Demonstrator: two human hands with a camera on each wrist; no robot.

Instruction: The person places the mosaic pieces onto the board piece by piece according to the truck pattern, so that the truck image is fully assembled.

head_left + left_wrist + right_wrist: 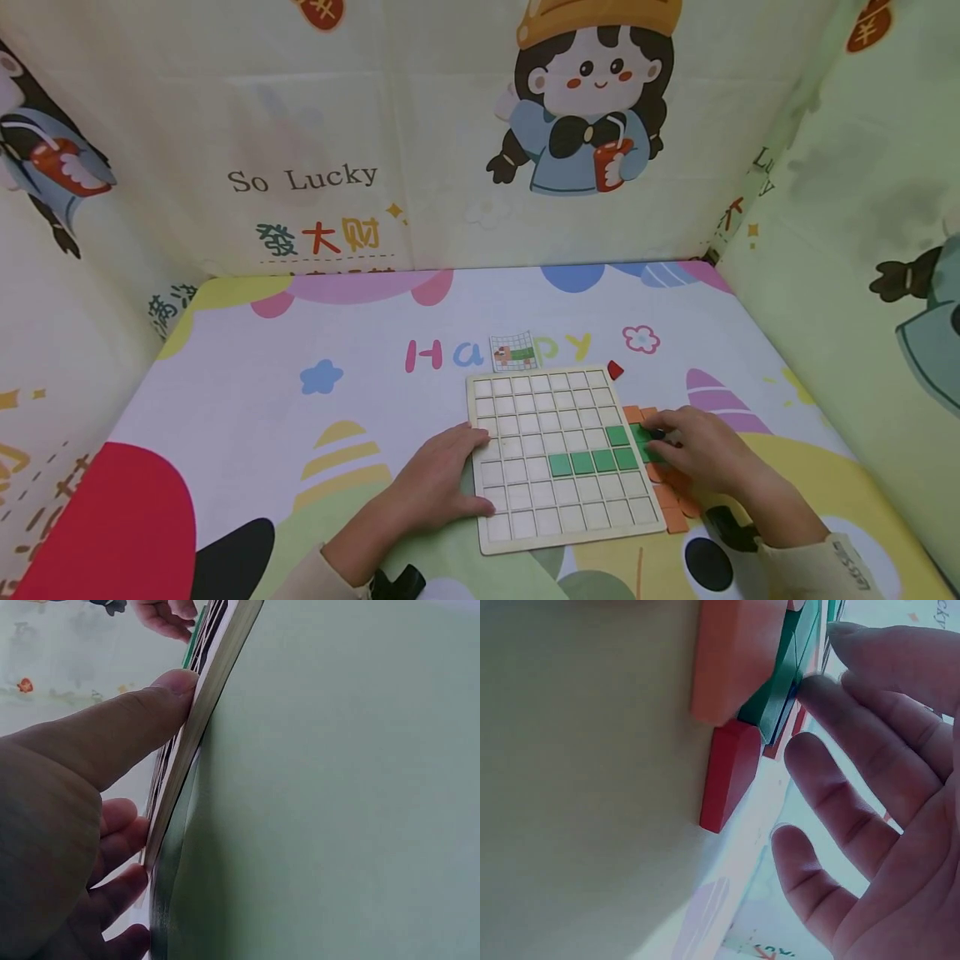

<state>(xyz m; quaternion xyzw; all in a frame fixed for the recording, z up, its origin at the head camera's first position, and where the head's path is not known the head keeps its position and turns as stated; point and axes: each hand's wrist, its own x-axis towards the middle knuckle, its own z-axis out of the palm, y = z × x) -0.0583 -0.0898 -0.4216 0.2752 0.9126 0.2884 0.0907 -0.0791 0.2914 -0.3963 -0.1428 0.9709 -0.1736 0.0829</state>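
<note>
A pale wooden grid board (551,533) lies on the patterned cloth, with several green square tiles (582,463) in its cells. My left hand (431,479) rests along the board's left edge. In the left wrist view its thumb (161,705) presses that edge, with the other fingers spread beside it. By the board's right edge, my right hand (708,450) reaches with loosely bent fingers to loose green tiles (642,442). The right wrist view shows a fingertip (810,686) touching or nearly touching the green pieces (769,705); nothing is plainly pinched.
Orange tiles (675,500) lie in a loose group along the board's right side. A small red piece (615,370) sits by the top right corner. Behind the board is a small printed grid card (513,352). A cloth-covered wall (442,125) rises at the back.
</note>
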